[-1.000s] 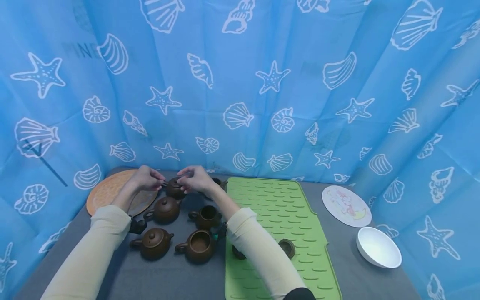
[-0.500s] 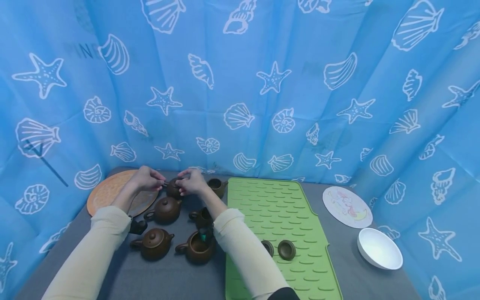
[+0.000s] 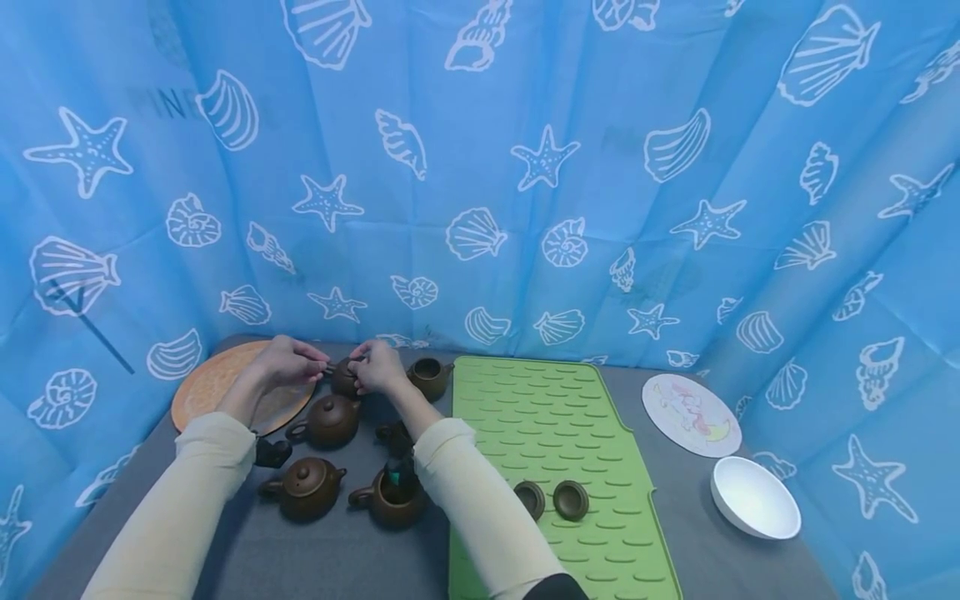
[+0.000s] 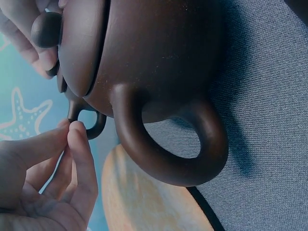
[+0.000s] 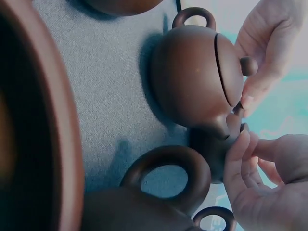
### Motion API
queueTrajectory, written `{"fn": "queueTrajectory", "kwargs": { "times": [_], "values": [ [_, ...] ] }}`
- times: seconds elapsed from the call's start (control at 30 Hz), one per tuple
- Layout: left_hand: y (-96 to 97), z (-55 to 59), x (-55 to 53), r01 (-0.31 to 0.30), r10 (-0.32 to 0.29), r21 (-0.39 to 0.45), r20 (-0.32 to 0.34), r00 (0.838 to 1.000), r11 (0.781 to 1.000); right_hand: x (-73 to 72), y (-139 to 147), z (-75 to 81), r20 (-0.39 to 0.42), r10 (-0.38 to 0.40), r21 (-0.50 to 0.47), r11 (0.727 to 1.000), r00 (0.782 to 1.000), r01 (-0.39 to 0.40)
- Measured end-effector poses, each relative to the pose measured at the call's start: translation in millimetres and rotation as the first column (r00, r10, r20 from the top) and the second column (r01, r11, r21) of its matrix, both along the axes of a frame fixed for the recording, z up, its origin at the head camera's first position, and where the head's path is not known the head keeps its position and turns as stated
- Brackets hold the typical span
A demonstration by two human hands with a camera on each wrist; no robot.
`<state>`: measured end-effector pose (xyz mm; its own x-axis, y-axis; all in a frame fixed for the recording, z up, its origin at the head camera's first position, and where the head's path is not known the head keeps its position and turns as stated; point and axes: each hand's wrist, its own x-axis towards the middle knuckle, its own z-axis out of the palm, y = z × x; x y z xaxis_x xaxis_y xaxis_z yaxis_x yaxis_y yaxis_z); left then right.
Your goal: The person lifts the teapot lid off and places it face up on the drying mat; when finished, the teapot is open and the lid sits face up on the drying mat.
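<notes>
A small dark brown teapot (image 3: 343,380) stands farthest back, its lid on, between both hands. My left hand (image 3: 288,362) pinches its handle (image 4: 98,127) between thumb and fingertips. From the other side, my right hand (image 3: 380,368) holds the pot with bent fingers at the spout side, close by the lid knob (image 5: 245,127). The right fingers hide the spout. A larger lidded teapot (image 3: 332,421) sits just in front, and its big loop handle (image 4: 168,159) fills much of the left wrist view.
Another lidded teapot (image 3: 303,490) and lidless pots (image 3: 429,379) stand nearby, some partly behind the right wrist. Two round lids (image 3: 572,500) lie on the green mat (image 3: 540,417). A round orange board (image 3: 202,392) is at left; a white bowl (image 3: 756,498) and round picture mat (image 3: 690,414) at right.
My right hand and forearm have shifted left around the far teapot, uncovering a lidless pot behind and both lids on the mat. The left hand keeps its pinch on the handle.
</notes>
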<state>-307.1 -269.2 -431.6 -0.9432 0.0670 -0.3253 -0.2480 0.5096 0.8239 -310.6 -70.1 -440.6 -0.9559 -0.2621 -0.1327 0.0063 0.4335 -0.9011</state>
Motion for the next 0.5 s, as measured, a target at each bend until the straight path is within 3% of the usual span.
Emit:
{"fn": "queueTrajectory", "kwargs": {
  "times": [0.2, 0.5],
  "values": [
    [-0.2, -1.7, -1.2, -0.017, 0.017, -0.004, -0.002, 1.000, 1.000, -0.2, 5, 5.4, -0.026, 0.049, -0.020, 0.999, 0.998, -0.050],
    [2.6, -1.0, -0.5, -0.023, 0.022, -0.006, -0.003, 1.000, 1.000, -3.0, 41, 19.6, -0.062, 0.165, -0.064, 0.984, 0.984, -0.169]
  ]
}}
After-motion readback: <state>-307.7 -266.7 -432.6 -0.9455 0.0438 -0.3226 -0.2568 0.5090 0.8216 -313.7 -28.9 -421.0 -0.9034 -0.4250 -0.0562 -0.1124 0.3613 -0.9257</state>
